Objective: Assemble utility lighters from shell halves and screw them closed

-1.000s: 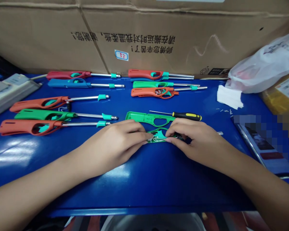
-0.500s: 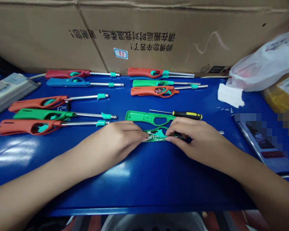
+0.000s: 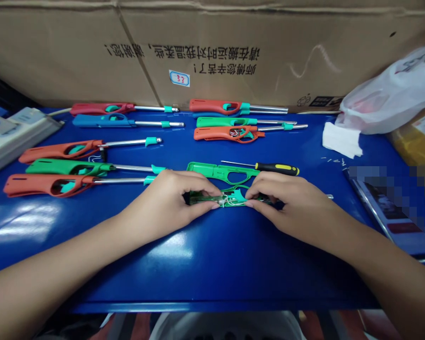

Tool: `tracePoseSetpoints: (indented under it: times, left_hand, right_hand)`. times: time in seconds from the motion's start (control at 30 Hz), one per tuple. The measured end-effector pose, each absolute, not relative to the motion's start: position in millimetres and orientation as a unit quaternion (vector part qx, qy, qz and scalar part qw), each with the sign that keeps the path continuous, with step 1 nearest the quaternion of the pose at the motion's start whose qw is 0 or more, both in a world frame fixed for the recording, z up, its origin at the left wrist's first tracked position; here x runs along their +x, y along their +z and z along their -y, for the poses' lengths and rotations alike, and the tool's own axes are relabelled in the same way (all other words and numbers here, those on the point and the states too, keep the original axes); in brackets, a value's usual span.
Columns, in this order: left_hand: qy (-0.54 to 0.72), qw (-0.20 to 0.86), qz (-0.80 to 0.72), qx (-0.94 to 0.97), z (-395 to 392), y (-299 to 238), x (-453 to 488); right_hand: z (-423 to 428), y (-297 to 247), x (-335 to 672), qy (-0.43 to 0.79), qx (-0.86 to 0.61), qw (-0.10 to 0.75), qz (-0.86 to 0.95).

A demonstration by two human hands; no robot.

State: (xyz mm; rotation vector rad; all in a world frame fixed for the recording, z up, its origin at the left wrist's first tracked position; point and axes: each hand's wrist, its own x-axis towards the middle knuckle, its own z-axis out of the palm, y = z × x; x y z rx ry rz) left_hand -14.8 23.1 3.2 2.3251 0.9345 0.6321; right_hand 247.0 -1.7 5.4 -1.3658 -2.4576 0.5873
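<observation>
An opened green lighter (image 3: 230, 204) lies on the blue table, its inner parts, white wires and teal trigger (image 3: 238, 194) exposed. My left hand (image 3: 184, 196) grips its handle end, thumb and fingers pinched near the white fitting. At the trigger's right side, my right hand (image 3: 281, 200) pinches the lighter, hiding much of its front part. Just behind them lies the loose green half shell (image 3: 207, 169). A screwdriver with a black and yellow handle (image 3: 276, 168) rests beside that shell, its shaft pointing left.
Several assembled lighters (image 3: 56, 185) lie in rows at the left and back. A cardboard box (image 3: 212, 28) stands behind. To the right are white paper pieces (image 3: 342, 139), a plastic bag (image 3: 386, 94), small screws and a phone-like object (image 3: 386, 208). A power strip (image 3: 24, 132) sits left.
My left hand has opened its grasp outward, thumb now lower and apart from the fingers, showing the clear fuel tank inside the handle. My right hand stays about where it was.
</observation>
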Motion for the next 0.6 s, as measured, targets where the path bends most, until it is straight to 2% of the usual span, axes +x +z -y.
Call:
tracePoseSetpoints:
  times: [0.3,0.6]
  left_hand:
    - [0.191,0.236,-0.340,0.890,-24,18,-22]
    - [0.225,0.286,-0.370,0.855,-27,7,-20]
  right_hand:
    - [3,7,246,0.204,-0.473,0.132,0.847]
    - [0,6,246,0.222,-0.459,0.146,0.848]
